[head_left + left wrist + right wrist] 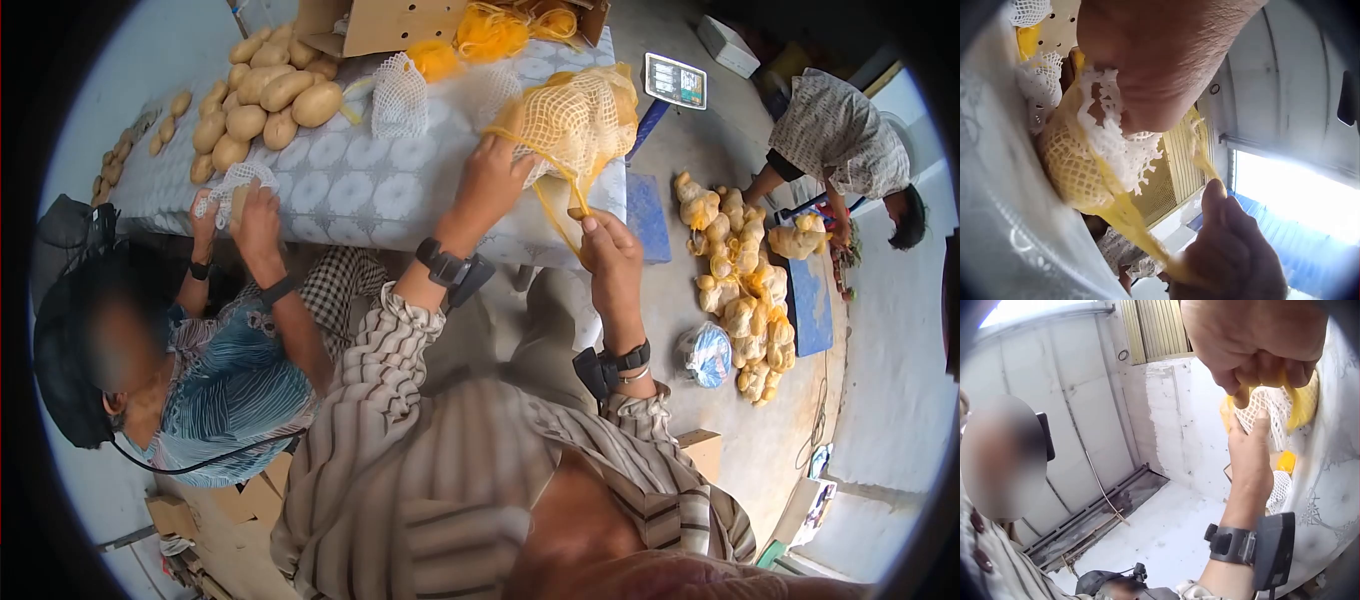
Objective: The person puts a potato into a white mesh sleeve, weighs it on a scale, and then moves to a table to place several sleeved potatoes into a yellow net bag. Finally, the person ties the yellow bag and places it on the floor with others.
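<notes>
A yellow net bag (622, 100) holding things wrapped in white foam netting (560, 112) lies at the table's right end. My left hand (492, 178) is at the bag's mouth; in the right wrist view its fingers (1262, 422) lie extended against the white netting (1266, 412). The yellow strands at the bag's near edge are pinched by my right hand (612, 258), which pulls them taut towards me. In the left wrist view the right hand (1229, 250) grips the yellow net (1125, 215), while my left fingertips are hidden behind the netting.
Potato-like produce (265, 95) is piled on the table's left. Empty white sleeves (400, 95), yellow nets (490, 30) and a cardboard box (400, 28) lie behind. A seated person (210, 400) works at left; another bends near filled bags (745, 290) and a scale (675, 80).
</notes>
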`<state>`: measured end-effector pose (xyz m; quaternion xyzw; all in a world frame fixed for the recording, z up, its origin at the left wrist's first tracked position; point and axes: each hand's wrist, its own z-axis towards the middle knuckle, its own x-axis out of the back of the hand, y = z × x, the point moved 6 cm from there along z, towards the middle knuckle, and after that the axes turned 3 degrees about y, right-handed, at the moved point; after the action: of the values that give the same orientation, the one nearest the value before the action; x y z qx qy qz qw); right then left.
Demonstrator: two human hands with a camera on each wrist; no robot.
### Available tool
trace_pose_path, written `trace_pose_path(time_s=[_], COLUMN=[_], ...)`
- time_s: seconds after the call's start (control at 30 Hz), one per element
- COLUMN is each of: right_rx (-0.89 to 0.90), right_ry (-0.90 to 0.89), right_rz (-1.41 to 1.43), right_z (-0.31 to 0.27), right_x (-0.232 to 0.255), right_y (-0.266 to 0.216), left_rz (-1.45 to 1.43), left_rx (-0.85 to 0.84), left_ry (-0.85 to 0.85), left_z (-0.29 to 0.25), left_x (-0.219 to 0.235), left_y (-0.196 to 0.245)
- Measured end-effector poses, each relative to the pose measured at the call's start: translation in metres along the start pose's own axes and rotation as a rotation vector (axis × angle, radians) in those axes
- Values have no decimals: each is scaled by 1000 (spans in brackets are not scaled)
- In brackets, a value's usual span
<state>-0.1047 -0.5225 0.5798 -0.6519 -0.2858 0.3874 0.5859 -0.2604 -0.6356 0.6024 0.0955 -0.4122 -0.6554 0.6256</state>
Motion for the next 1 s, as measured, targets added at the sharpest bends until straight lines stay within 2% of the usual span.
trace_pose_path(time_s=[0.1,0.17,0.2,0.27,0.4,0.57,0.67,0.8,0.87,1.0], right_rx=[4,-9,-11,-16,-24,-29,-48,-62,-70,-78], right_ry=[5,-2,2,7,24,9,-3,-16,-5,-9], right_rz=[-24,-13,-5,7,13,6,19,13,-9,-8], right_z=[1,0,0,0,2,6,8,9,9,7], right_x=[5,4,3,2,9,9,5,-1,-1,1], right_y=[1,4,5,7,12,17,23,24,24,22], left_rz=[74,220,223,340,402,168,142,138,33,-121], left_rx=[85,-32,-26,-127,-148,-42,38,43,295,330], left_ry=[25,144,143,233,285,310,237,259,338,463], left_z=[-2,-1,-2,-4,-8,-18,-28,-30,-30,-25], left_x=[7,15,14,14,12,17,21,25,31,42], left_y=[-9,2,2,10,16,-1,-10,-11,-17,-22])
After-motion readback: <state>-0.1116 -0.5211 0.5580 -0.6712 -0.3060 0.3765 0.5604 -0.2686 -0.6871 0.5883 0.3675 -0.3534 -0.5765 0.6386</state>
